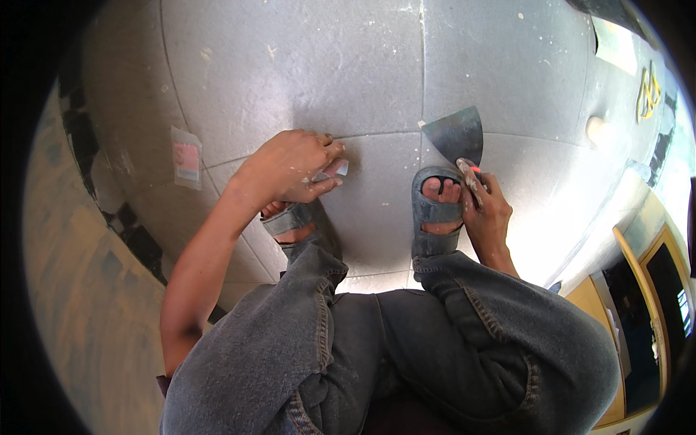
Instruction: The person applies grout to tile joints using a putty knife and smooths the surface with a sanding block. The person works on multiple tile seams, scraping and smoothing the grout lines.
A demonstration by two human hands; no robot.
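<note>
In the head view, my left hand [293, 167] is curled above the grey tiled floor [362, 72], closed on a small glossy pale-and-pink piece [335, 168], perhaps a packet, partly hidden by my fingers. My right hand [484, 206] grips the handle of a wide putty knife [455, 134], whose dark blade points up and left over the tiles, just beyond my right sandalled foot [436, 217]. Pale smears mark my fingers on both hands. A clear packet with a pink label [187, 156] lies on the tiles to the left.
A yellow strap-like item [647, 94] and a cream cylinder [599, 130] lie at the right. A pale sheet [615, 45] is at the upper right. A dark mosaic border [101, 188] runs along the left. An open yellow wooden cabinet or frame [638, 290] stands at the lower right.
</note>
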